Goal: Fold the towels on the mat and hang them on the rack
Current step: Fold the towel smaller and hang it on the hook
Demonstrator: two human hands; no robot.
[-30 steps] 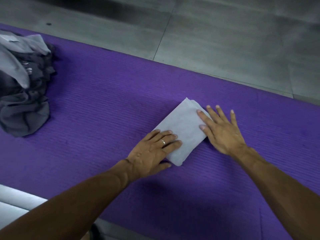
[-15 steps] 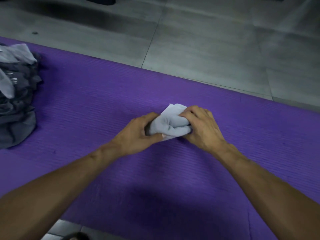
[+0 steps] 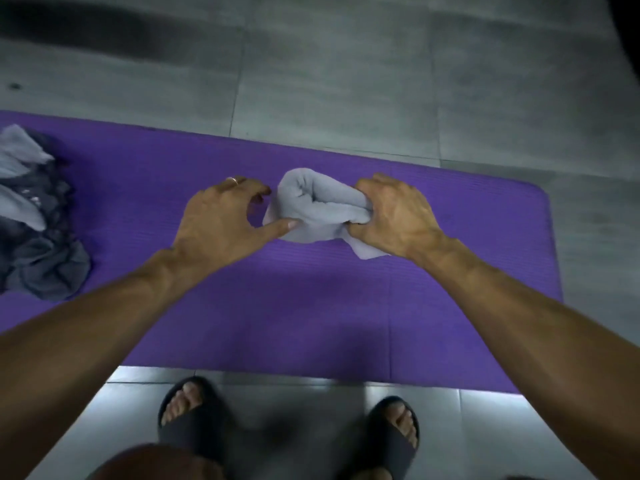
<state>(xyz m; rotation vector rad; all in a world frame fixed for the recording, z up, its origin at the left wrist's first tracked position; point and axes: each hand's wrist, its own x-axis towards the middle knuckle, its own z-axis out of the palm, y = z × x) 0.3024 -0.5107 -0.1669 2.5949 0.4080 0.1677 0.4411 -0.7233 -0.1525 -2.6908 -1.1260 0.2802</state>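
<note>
The towel [image 3: 311,206], flat a second ago, is now bunched up over the purple mat [image 3: 311,306], the right hand [image 3: 391,216] squeezing it, the left hand [image 3: 225,220] spread beside it (thumb touching), ready for the rack.

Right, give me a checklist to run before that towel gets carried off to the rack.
1. Right hand grips the light grey towel: ok.
2. Left hand has a hold: not ok, only its thumb touches the towel, fingers spread apart from it.
3. Fold is neat: not ok, the towel is bunched and a corner trails below the right hand.
4. Rack located: cannot tell, none in view.
5. Remaining pile waits at the left end of the purple mat: ok.
</note>
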